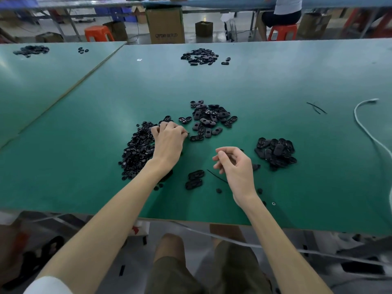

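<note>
My left hand (168, 143) is over the right edge of a heap of small black round parts (135, 151), fingers curled, and a small black part shows pinched at the fingertips. My right hand (235, 166) hovers above the green table (275, 85) with loosely curled fingers and holds nothing. A pile of black oval shells (210, 118) lies just beyond the left hand. Another pile of oval pieces (275, 152) sits to the right of the right hand. Between the hands lie two oval shells (194, 179) and a thin black strip (216, 177).
A further pile of black parts (200, 57) lies at the table's far side, and another (31, 49) on the adjoining table at left. A white cable (364, 128) curves along the right. Behind are a cardboard box (165, 24) and a person seated on a red stool (282, 15).
</note>
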`<state>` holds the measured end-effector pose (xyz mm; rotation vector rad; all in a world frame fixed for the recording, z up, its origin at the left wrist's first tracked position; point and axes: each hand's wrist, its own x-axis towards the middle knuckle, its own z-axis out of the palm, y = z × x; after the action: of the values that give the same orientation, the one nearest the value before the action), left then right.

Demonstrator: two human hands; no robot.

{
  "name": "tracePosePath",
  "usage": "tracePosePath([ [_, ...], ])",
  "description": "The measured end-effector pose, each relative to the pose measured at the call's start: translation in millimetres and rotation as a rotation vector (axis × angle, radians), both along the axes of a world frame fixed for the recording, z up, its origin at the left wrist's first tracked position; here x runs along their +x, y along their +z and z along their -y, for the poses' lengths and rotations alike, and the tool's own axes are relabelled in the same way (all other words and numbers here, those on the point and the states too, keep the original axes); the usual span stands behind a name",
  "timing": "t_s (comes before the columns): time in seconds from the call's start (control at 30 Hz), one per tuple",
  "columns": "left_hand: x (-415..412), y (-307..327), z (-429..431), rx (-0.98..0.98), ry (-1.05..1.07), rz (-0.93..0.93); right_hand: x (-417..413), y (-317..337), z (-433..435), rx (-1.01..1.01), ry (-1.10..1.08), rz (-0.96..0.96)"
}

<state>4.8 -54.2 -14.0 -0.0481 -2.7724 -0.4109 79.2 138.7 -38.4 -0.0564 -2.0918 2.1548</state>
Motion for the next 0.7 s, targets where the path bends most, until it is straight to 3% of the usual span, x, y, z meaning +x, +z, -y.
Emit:
tracePosePath([
  [0.07,7,5,-2,0.142,-0.014,-0.011,0,-1,0,-0.005,0.000,0.000],
  [0.2,20,19,-10,0.571,-0.174,0.139,-1,-2,-1,-0.034,0.001,-0.001],
  [0.33,34,20,-16,0.713,-0.277,0.231,-1,-1,-1,-0.044,0.015,-0.019],
  [0.57,40,17,-12,0.733,-0.392,0.276,-2,-3,-2,-0.030,0.014,-0.016],
  [0.7,37,20,4,0.514,-0.276,0.200,-2,-4,-2,-0.025,0.008,-0.012],
])
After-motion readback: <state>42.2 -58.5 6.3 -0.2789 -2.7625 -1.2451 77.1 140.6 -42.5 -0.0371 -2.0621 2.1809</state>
